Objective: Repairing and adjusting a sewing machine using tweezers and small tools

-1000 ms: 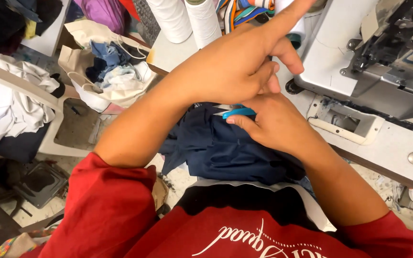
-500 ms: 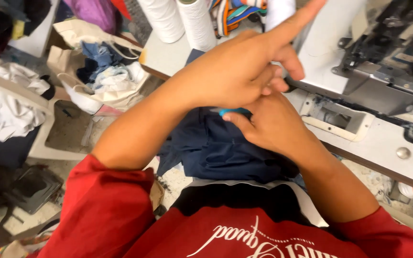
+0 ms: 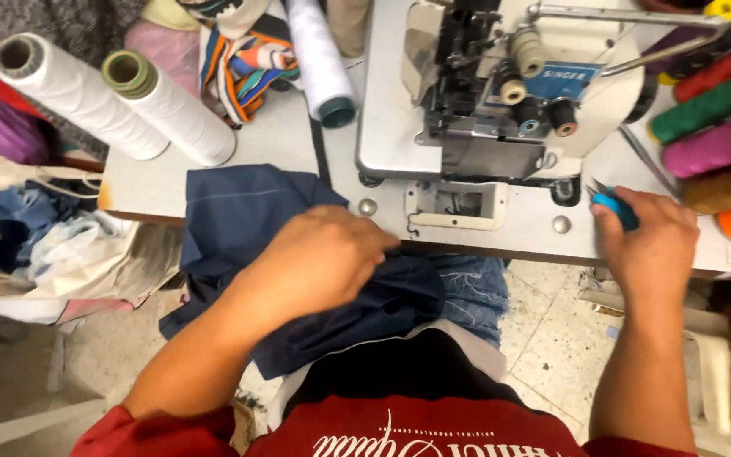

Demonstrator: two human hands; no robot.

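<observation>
My left hand [image 3: 323,258] lies palm down on a dark navy cloth [image 3: 247,211] that hangs from the table edge into my lap. Its fingers press the cloth near the front of the white sewing machine [image 3: 484,101]. My right hand [image 3: 649,241] is out to the right on the machine table, closed around small blue thread snips [image 3: 612,201] whose tip points toward the machine. The needle plate [image 3: 457,203] sits between the two hands.
Two large white thread cones [image 3: 120,106] lie on the grey table [image 3: 281,144] at the left, with another cone [image 3: 319,59] beside a striped fabric. Coloured thread spools [image 3: 712,127] crowd the right edge. A heap of cloth scraps [image 3: 52,245] lies on the floor at left.
Both hands were together over the navy cloth in my lap. Now they are apart: the left pressing the cloth at the table edge, the right carried the blue snips to the table's right.
</observation>
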